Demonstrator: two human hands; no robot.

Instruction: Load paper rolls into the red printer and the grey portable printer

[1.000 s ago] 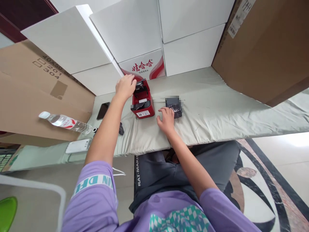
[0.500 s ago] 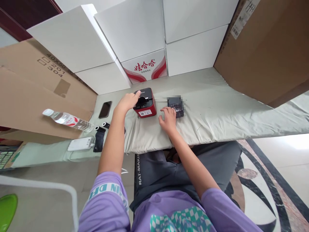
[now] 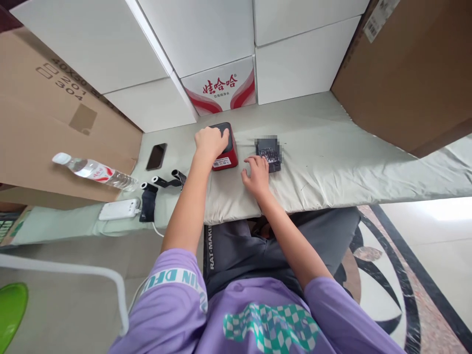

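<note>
A small red box with a black top (image 3: 230, 156) stands on the cloth-covered table, a white label with a square code on its front. My left hand (image 3: 212, 142) covers the left part of its top, fingers curled over and partly hidden, closed on the box. To the right lies a flat black case (image 3: 272, 150), its far part pixelated and a row of small dark pieces showing in it. My right hand (image 3: 256, 174) rests at its near left edge, fingertips touching it. That hand's fingers are bent but apart, and it grips nothing.
A black phone (image 3: 156, 156), a water bottle (image 3: 96, 172), a white power bank (image 3: 120, 210) and black cylindrical handles (image 3: 165, 182) sit on the left. White boxes (image 3: 217, 32) line the back; cardboard boxes (image 3: 413, 73) flank both ends. The table's front edge (image 3: 236, 216) is close to my body.
My left hand has shifted right and further over the box's top, hiding the raised black piece seen there before. My right hand stays by the black case. The view has tilted slightly.
</note>
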